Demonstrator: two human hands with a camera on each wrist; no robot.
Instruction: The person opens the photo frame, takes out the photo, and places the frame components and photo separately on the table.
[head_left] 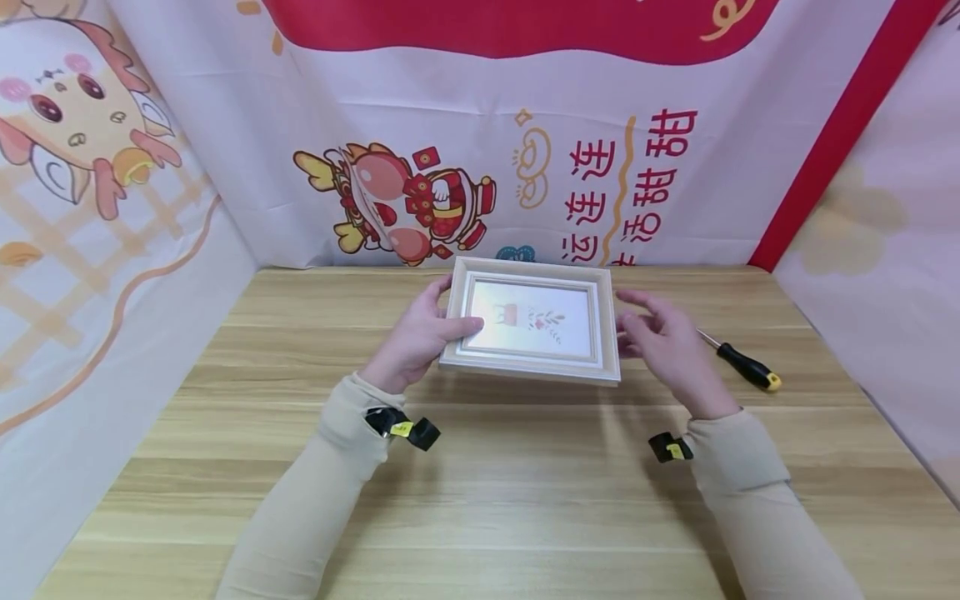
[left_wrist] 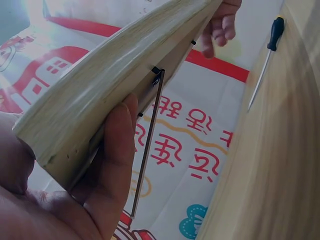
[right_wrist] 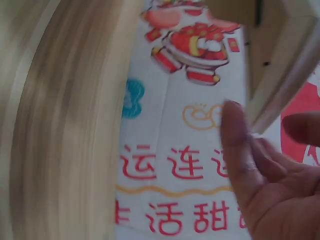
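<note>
A pale wooden picture frame [head_left: 534, 373] with a small plant print is held up off the table, face toward the head camera. My left hand [head_left: 416, 337] grips its left side, thumb over the front and fingers behind, as the left wrist view shows. On the frame's back a thin stand leg [left_wrist: 148, 145] sticks out, and small dark clips sit along the edge. Beside the frame's right edge is my right hand [head_left: 667, 346], fingers spread and loosely bent. In the right wrist view these fingers [right_wrist: 237, 150] stand near the frame's edge without gripping it.
A screwdriver [head_left: 748, 367] with a black and yellow handle lies on the wooden table [head_left: 480, 500], right of the right hand. Printed cloth [head_left: 465, 108] with cartoon figures and red lettering hangs behind the table and along both sides.
</note>
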